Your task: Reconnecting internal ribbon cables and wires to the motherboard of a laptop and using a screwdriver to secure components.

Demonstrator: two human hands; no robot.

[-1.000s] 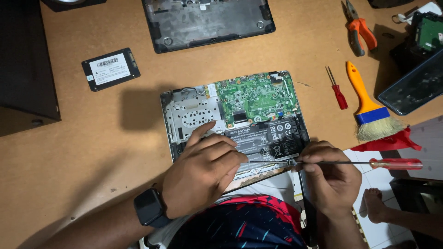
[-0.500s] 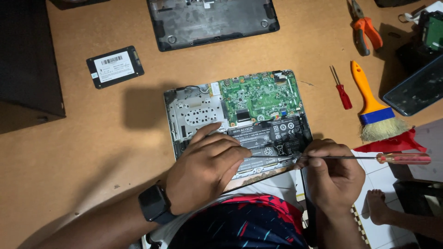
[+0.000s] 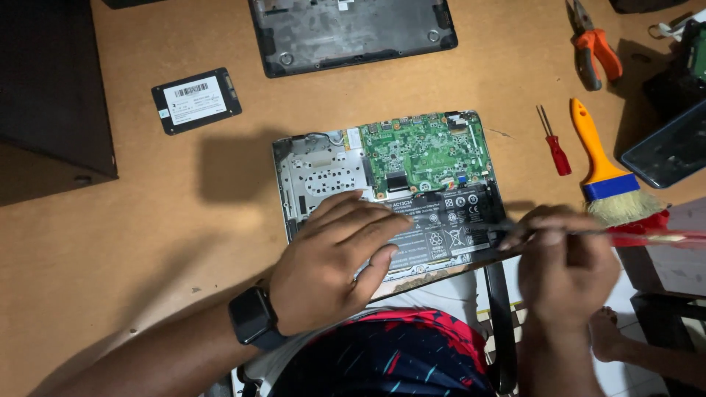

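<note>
At frame centre, the left hand [image 3: 334, 261] lies spread on the opened grey laptop base [image 3: 390, 191]; the right hand [image 3: 566, 268] pinches a red-handled screwdriver [image 3: 647, 237] at lower right.

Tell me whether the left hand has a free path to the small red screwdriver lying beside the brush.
Probably not directly. The left hand rests flat on the opened laptop, and the right hand, holding a red-handled screwdriver, sits between it and the small red screwdriver. Reaching over the green circuit board looks open.
</note>
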